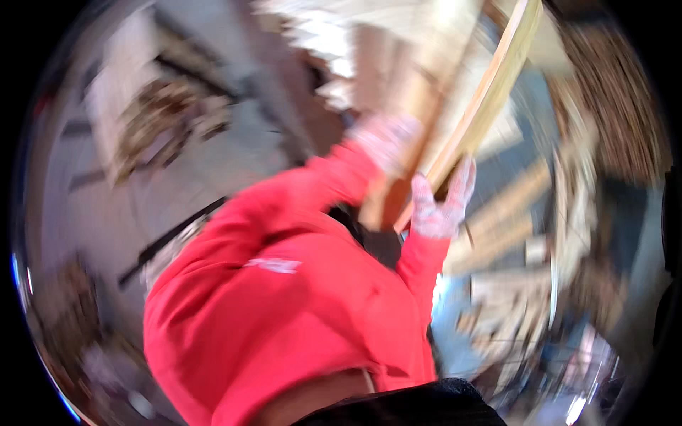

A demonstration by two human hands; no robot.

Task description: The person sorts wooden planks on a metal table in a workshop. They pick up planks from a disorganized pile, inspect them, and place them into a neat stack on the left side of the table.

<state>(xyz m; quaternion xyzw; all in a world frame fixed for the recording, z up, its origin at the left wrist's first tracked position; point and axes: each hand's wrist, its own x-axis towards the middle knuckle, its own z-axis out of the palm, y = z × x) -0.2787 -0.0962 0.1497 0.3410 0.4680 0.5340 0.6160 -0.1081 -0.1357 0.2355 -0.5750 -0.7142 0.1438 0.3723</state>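
Two long wooden boards slant up and away from my body. My left hand [387, 138], in a pale speckled glove, is closed on the left edge of the wider wooden board [426, 89]; motion smears its fingers. Lower and to the right, my right hand [444, 202], gloved alike, grips the narrower wooden plank [490, 92], with thumb on one side and fingers on the other. The near ends of both pieces reach close to my red sleeves. Whether the two boards touch along their length I cannot tell.
A blurred stack of wood pieces [160, 117] stands at the far left. Dark strips of wood [611, 99] are piled at the far right. Loose boards [515, 199] lie on the floor to the right, with more wood scraps [504, 312] nearer me.
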